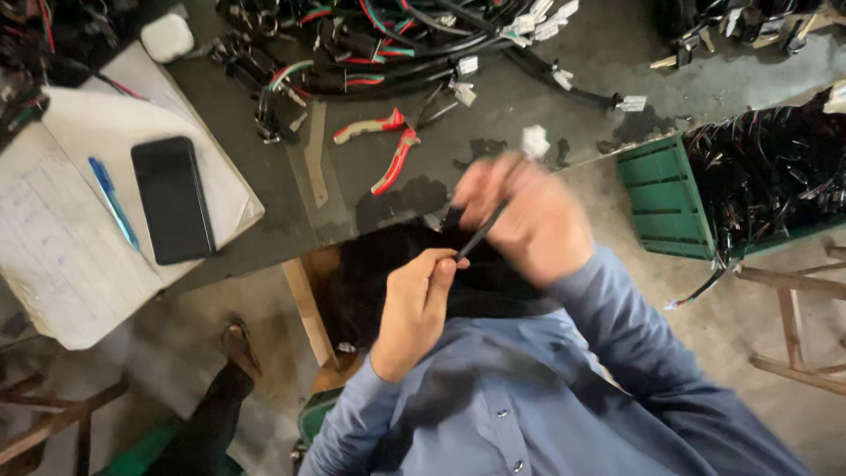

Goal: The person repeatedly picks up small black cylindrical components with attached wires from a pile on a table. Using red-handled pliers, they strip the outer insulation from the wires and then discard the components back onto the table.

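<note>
head view, looking down. left hand (414, 308) raised in front of the chest, fingers closed around the near end of a thin black cable (482, 234). right hand (524, 216), blurred, just beyond it, fingers curled about the far part of the same cable; the exact grip cannot be told through the blur. the cable runs aslant between the two hands, above the near edge of the worktop (564, 79) and a dark bundle (388, 264) that hangs below that edge. both sleeves are blue.

on the worktop, far from the hands: red-handled pliers (388, 145) lying open, a white connector (534, 141) just beyond the right hand, and a tangle of black harness wires (388, 44) with red and green strands and white tags along the far side. at left: a white sheet (79, 238) carrying a black phone (173, 199) and, beside it, a blue pen (113, 201); a white box (166, 37) lies at the far left.

at right, off the worktop: a green crate (661, 194) filled with black wiring. near left, on the floor: a foot in a sandal (240, 345).
</note>
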